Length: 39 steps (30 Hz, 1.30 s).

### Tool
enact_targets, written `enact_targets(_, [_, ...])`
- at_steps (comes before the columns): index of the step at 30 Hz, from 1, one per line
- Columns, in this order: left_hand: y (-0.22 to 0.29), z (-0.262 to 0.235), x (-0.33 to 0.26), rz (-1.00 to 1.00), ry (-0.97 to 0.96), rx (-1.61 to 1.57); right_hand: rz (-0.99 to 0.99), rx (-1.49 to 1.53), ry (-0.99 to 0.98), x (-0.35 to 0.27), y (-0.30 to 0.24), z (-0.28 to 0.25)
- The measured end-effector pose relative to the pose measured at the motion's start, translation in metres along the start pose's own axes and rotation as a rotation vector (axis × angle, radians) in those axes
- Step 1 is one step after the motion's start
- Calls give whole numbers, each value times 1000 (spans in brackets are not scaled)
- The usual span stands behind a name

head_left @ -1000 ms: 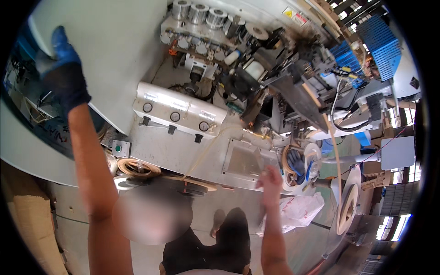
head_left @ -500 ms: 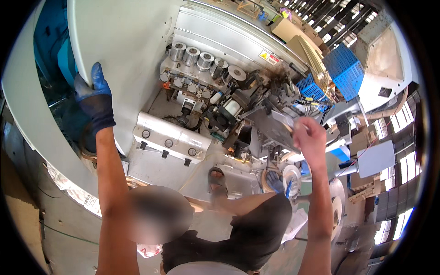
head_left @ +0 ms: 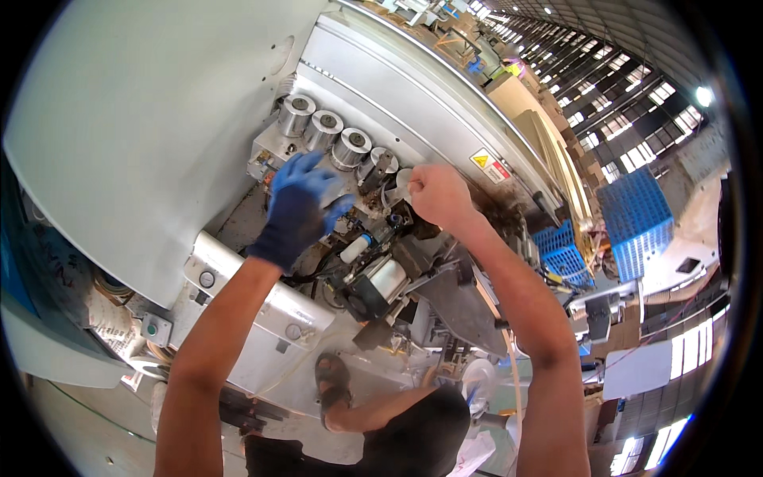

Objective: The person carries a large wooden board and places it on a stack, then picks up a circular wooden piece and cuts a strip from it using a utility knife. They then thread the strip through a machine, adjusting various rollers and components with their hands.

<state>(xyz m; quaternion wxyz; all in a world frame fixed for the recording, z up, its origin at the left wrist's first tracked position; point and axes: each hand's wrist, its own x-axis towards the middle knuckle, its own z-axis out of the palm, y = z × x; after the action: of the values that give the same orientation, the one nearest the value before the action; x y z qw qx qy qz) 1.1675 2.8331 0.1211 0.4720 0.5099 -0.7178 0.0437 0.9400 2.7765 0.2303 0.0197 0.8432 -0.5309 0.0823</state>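
Bright daylight, sharp centre, strong fisheye bending toward dark rim.

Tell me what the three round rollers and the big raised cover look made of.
Rollers: likely bare metal, steel or aluminium, with a bright brushed sheen and dark centre holes. Raised cover: probably painted sheet metal, a smooth, matte pale grey, flat surface. The gloved left hand rests just below the rollers.

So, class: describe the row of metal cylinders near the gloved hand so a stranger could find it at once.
Start at the big pale raised cover of the open machine. Just right of its edge, above the blue-gloved left hand, three shiny metal cylinders stand in a diagonal row. Unlike the dark parts below, they are bright, round and dark-centred on top.
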Motion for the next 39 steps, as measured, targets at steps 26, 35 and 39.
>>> enact_targets(26, [-2, 129, 17, -172, -370, 144, -40, -58, -184, 23, 32, 46])
enact_targets(35, [8, 113, 20, -159, -499, 161, -89, -132, -172, 16, 27, 39])
enact_targets(39, [15, 125, 11, -186, -452, 206, -95, -160, -177, 14, 22, 36])
